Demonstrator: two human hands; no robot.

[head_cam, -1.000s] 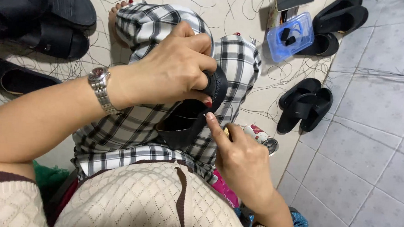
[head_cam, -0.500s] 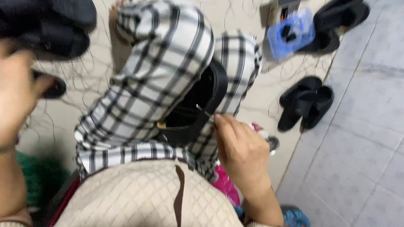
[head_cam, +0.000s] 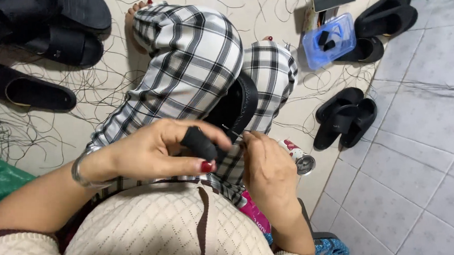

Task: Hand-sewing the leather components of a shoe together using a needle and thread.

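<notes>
A black sandal (head_cam: 236,108) is wedged between my knees, which are in black-and-white checked trousers (head_cam: 189,66). My left hand (head_cam: 160,153) pinches a small black strap piece (head_cam: 198,144) between thumb and fingers, just below the sandal. My right hand (head_cam: 268,166) is closed beside it, fingertips at the sandal's near edge, pinching what looks like a thin needle (head_cam: 232,131). The two hands almost touch.
Black sandals lie on the floor at upper left (head_cam: 54,31), at right (head_cam: 345,119) and at top right (head_cam: 386,20). A blue plastic box (head_cam: 329,40) sits at the top. A small tin (head_cam: 299,157) lies by my right hand. Loose black threads (head_cam: 30,130) litter the floor.
My left hand let go of the sandal, swung out to the left, and came back holding a small black piece. The right hand stayed at the sandal's near edge.
</notes>
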